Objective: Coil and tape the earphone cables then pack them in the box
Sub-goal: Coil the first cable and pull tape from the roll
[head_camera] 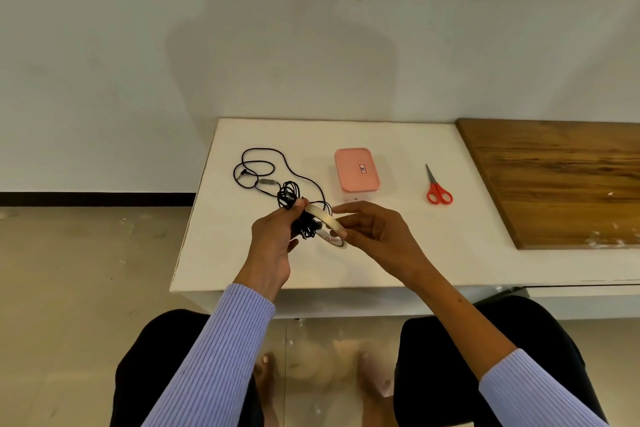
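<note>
Our left hand (277,236) pinches the coiled earphone cable (294,208); our right hand (367,225) holds the tape roll (329,224). At 1 o'clock stands the closed box (356,170). If our pinch loosens, the coil may spring apart.

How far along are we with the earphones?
One cable is bunched in the left hand, with the tape roll held by the right hand; no tape visibly applied. A second cable lies loose on the table. The pink-lidded box is closed; scissors untouched.
</note>
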